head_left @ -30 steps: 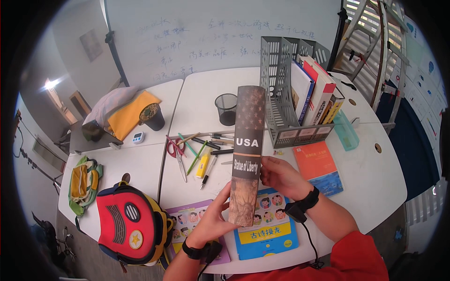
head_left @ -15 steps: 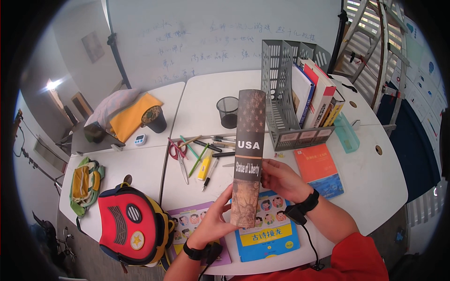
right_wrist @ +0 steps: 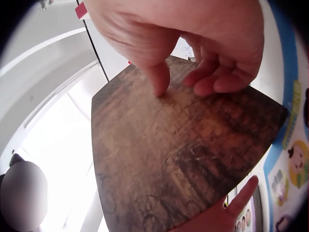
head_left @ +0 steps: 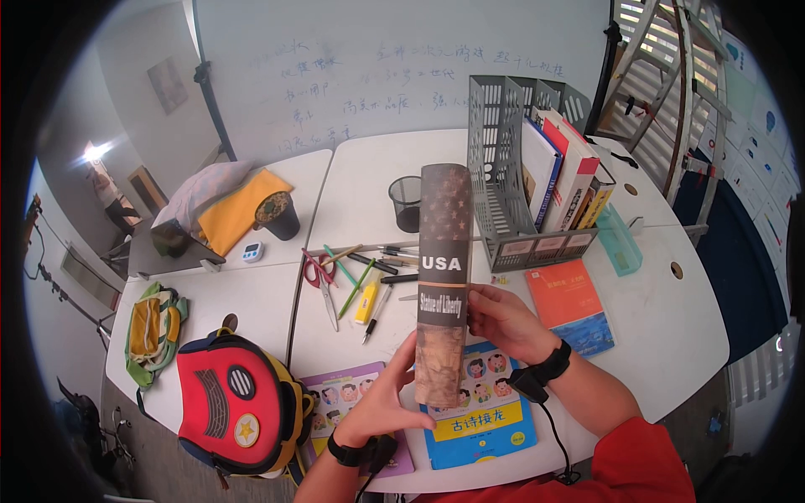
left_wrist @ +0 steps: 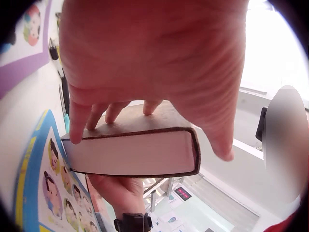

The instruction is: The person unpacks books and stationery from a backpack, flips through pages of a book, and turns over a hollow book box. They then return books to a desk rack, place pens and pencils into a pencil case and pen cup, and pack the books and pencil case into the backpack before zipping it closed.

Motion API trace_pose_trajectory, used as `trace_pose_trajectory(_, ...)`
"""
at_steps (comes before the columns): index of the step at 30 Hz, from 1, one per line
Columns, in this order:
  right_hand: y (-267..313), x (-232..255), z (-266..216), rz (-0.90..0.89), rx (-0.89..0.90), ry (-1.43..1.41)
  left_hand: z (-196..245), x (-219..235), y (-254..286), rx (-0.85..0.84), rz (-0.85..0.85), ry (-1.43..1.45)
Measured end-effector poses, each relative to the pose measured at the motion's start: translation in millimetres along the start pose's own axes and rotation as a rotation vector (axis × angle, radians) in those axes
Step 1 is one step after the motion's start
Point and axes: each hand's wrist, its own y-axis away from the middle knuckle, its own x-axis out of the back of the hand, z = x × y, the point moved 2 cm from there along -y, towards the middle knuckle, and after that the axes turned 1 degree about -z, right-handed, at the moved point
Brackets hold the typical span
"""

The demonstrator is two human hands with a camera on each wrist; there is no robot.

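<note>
A thick hardcover book [head_left: 442, 352] stands upright between my hands, its dark spine reading "USA" and "Statue of Liberty". My left hand [head_left: 381, 407] is at its lower left. In the left wrist view, fairly straight fingers [left_wrist: 112, 112] lie along the cover beside the white page block [left_wrist: 133, 153], and the thumb sticks out apart from it. My right hand [head_left: 509, 321] holds the book from the right side; its thumb and curled fingers [right_wrist: 224, 86] meet the brown patterned cover in the right wrist view.
Below the book lies a blue-edged booklet [head_left: 482, 448], with a purple one [head_left: 402, 457] to its left. A red backpack [head_left: 204, 402] sits at left. Scissors [head_left: 327, 293] and several pens lie behind. Beyond are a mesh cup [head_left: 404, 210], a grey file rack [head_left: 496, 168] and an orange book [head_left: 560, 289].
My left thumb has come away from the book's lower end and now points out below it. The book turns slightly; the right hand keeps its place.
</note>
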Motion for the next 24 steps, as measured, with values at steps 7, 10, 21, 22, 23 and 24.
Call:
trace_pose_trajectory(7,6,-10,-7,0.146,0.149,0.173,13,6,3,0.071,0.29,0.155)
trace_pose_trajectory(10,9,-17,-10,0.13,0.15,0.187,18,6,2,0.115,0.349,0.121)
trace_pose_trajectory(21,14,-20,-12,0.099,0.176,0.232,16,10,3,0.062,0.432,0.134)
trace_pose_trajectory(22,12,-17,-11,0.108,0.237,0.297,15,10,4,0.022,0.478,0.192)
trace_pose_trajectory(23,12,-14,-12,0.119,0.298,0.362,14,11,4,0.023,0.473,0.194)
trace_pose_trajectory(24,12,-12,-13,0.126,0.3,0.362,15,14,6,-0.013,0.497,0.347)
